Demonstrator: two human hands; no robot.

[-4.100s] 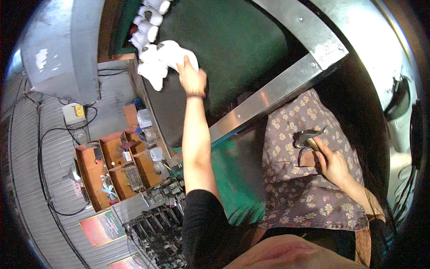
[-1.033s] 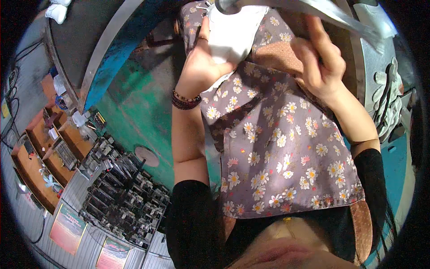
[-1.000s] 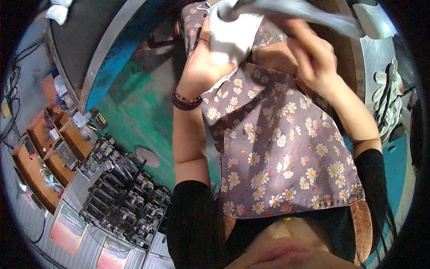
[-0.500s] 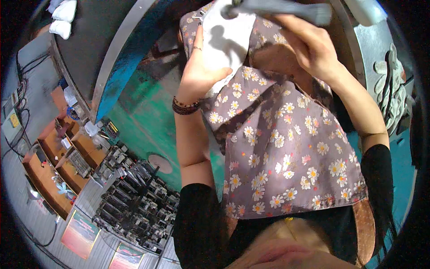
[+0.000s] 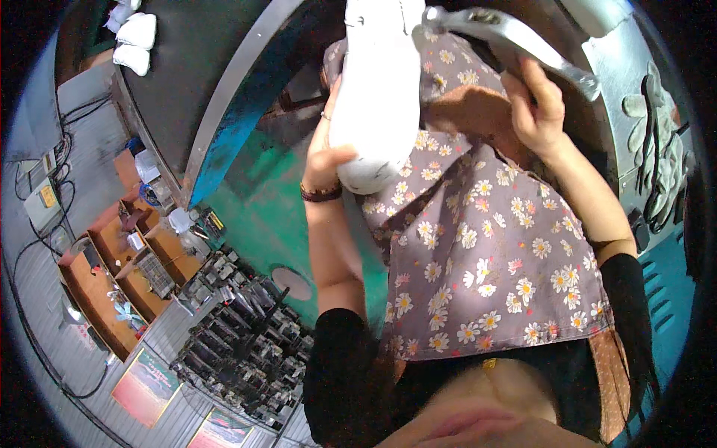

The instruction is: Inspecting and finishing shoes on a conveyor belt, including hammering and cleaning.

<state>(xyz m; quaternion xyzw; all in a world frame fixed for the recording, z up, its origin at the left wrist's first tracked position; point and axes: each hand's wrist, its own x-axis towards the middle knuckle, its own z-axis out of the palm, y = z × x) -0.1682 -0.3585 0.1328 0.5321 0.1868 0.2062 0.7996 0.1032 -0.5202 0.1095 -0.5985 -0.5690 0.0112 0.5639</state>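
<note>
A white shoe (image 5: 381,97) with a rounded end is held out over my apron, that end pointing back toward me; the far end leaves the top of the view. My left hand (image 5: 326,149) grips its left side, the thumb lying across near the rounded end and the other fingers partly hidden. In my right hand (image 5: 539,112) is a silvery, hammer-like metal tool (image 5: 515,33), its exact kind unclear. The tool's left tip is close to the shoe's right edge; I cannot tell whether they touch.
A dark work surface (image 5: 179,82) with a metal rim curves past on the left, several white shoes (image 5: 137,33) at its far end. Grey gloves (image 5: 653,149) hang at the right. Lower left are an orange-brown partitioned box (image 5: 93,287) and a rack of dark metal parts (image 5: 239,336).
The shoe has turned and come nearer to me, showing more of its white face. The metal tool has swung to a downward slope, and my right hand has shifted slightly right and down.
</note>
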